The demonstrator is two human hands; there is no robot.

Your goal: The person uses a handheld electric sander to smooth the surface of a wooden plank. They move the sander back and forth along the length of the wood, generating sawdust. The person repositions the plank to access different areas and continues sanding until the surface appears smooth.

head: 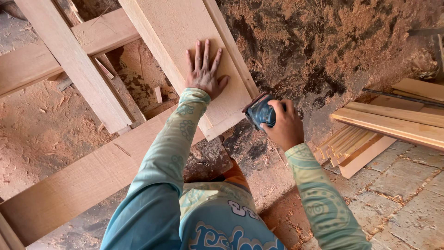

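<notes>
My left hand (203, 69) lies flat, fingers spread, on a pale wooden panel (185, 28) that slants up and away from me. My right hand (284, 125) grips a small blue sander (259, 112), which sits at the panel's lower right corner and edge. The panel rests on a wide wooden plank (83, 180) running diagonally below it. Both arms wear light green patterned sleeves.
Another plank (69, 55) crosses at the upper left. A stack of wooden strips and boards (384, 129) lies at the right on a stone-tiled floor (407, 194). Sawdust and dirt (323, 46) cover the ground around.
</notes>
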